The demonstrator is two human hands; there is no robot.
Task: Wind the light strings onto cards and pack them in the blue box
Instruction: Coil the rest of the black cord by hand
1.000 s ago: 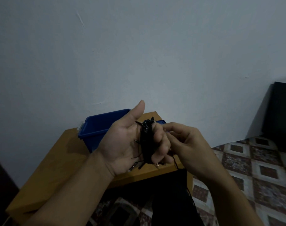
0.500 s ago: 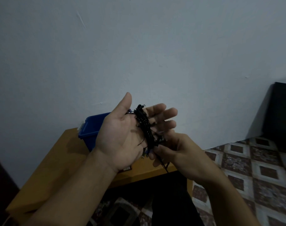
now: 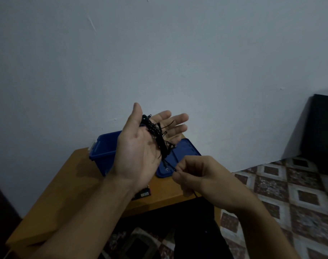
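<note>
Black wire catches the eye first: a thin black light string (image 3: 156, 136), bunched into a loose hank with tiny bulbs and stray loops poking out, lies across the palm of the left hand (image 3: 138, 159), held up in front of and above the open blue plastic box (image 3: 103, 149). That hand's grip is apart, fingers straight and spread, thumb up. I'd say it serves as a spool, kept flat and wide so the turns don't slip off. The right hand (image 3: 195, 176), on the near side of the box, has its grip clamped on the free end of the string, pinching it as it runs down from the hank; that tension looks meant to keep the next turn snug. I can't make out a card inside the hank. Just beside the box lies its flat blue lid (image 3: 185, 154), both on the light wooden table (image 3: 66, 184), so the box stands ready for the bundle. A small dark item (image 3: 143, 193) near the box, under the left wrist, is too dim to name.
</note>
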